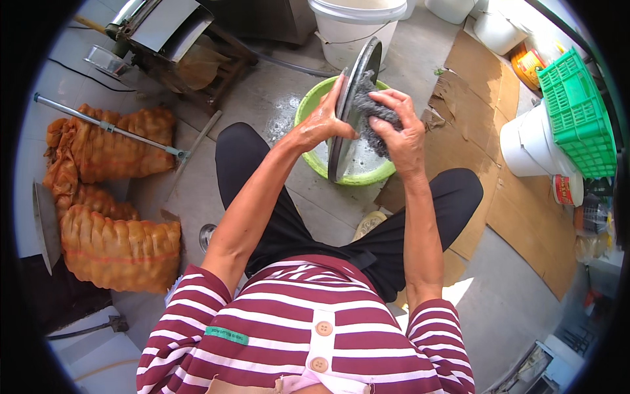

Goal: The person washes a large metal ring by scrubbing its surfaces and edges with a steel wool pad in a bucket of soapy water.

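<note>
My left hand (325,120) grips a round pot lid (350,98) by its dark rim, holding it on edge over a green plastic basin (315,165). In my right hand (403,130) is a grey scrubbing cloth or scourer (369,106), which lies against or very close to the lid's face. Soapy water with white suds (364,157) fills the bottom of the basin. The basin sits on the floor between my knees. The lid hides part of the basin and some of the scourer is covered by my fingers.
White buckets (359,29) stand beyond the basin, others at the right with a green plastic crate (578,113). Flattened cardboard (472,128) covers the floor there. Orange mesh sacks (120,246) and a metal pole (106,125) are at the left; a machine (167,29) stands behind them.
</note>
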Motion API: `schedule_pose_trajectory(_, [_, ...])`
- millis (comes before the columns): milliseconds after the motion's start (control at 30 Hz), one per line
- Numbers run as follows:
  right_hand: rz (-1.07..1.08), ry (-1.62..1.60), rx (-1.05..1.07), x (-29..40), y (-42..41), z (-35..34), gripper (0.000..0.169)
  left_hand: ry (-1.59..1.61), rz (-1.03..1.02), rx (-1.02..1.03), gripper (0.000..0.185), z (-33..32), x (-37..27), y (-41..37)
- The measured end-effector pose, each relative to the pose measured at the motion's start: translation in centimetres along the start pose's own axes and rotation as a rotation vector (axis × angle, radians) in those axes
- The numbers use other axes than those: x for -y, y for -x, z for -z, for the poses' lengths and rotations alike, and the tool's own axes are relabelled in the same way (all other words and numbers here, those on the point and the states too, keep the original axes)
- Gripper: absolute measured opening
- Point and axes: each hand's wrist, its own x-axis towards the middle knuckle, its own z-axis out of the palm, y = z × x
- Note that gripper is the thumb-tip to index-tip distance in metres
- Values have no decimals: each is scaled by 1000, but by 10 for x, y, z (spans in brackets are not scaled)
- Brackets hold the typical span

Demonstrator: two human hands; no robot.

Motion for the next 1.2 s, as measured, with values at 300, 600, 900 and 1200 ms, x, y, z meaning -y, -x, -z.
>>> schedule_pose_trajectory(300, [430, 653, 53, 11, -10, -16, 30, -189, -70, -55, 113, -17, 6, 8])
schedule_pose_trajectory(600, [435, 793, -59, -14, -71, 2, 23, -334, 58, -102, 112, -33, -2, 10])
schedule_pose_trajectory(900, [275, 835, -131, 10, -33, -22, 15, -240, 45, -183, 110, -41, 27, 3])
schedule_pose_trajectory(1200, [271, 761, -187, 12, -27, -37, 15, -229, 12, -191, 108, -34, 20, 4])
